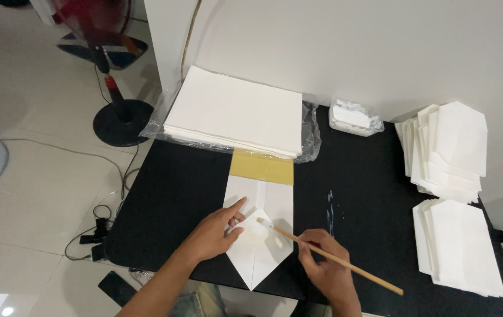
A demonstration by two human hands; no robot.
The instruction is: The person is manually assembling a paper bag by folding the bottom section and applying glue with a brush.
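Observation:
A folded white paper piece (259, 235) with a pointed lower end lies on the black table (175, 194), its upper end resting on a tan board (262, 166). My left hand (216, 233) presses the paper's left side, index finger stretched out. My right hand (323, 269) grips a thin wooden brush (327, 255), whose tip touches the paper near its middle fold.
A thick stack of white sheets (236, 111) on clear plastic sits at the back. A small white tub (354, 117) stands by the wall. Piles of folded white paper pieces (448, 147) (462, 246) lie on the right. A standing fan (113, 70) and cables are on the floor at left.

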